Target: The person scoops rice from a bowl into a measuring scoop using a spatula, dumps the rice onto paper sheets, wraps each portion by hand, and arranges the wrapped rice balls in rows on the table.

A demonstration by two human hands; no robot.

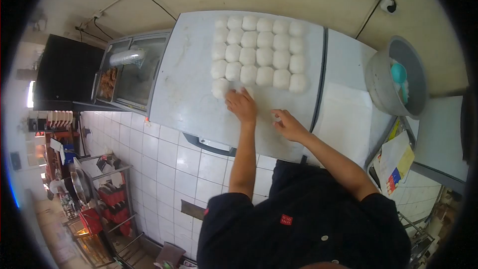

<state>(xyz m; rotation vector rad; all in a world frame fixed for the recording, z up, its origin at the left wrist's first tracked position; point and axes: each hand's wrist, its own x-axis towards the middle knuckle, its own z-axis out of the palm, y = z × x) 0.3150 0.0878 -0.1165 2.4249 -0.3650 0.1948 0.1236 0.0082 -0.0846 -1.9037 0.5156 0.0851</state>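
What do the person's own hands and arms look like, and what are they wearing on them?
The left hand and right hand are bare, with no gloves, and I see no watch or bracelet. The forearms are uncovered below short black sleeves. The black shirt has a red square patch with white lettering.

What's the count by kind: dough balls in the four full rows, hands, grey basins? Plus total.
White dough balls, four full rows: 24
Hands, left hand and right hand: 2
Grey basin: 1
Total: 27
Not counted: the started fifth row, partly hidden by the left hand.
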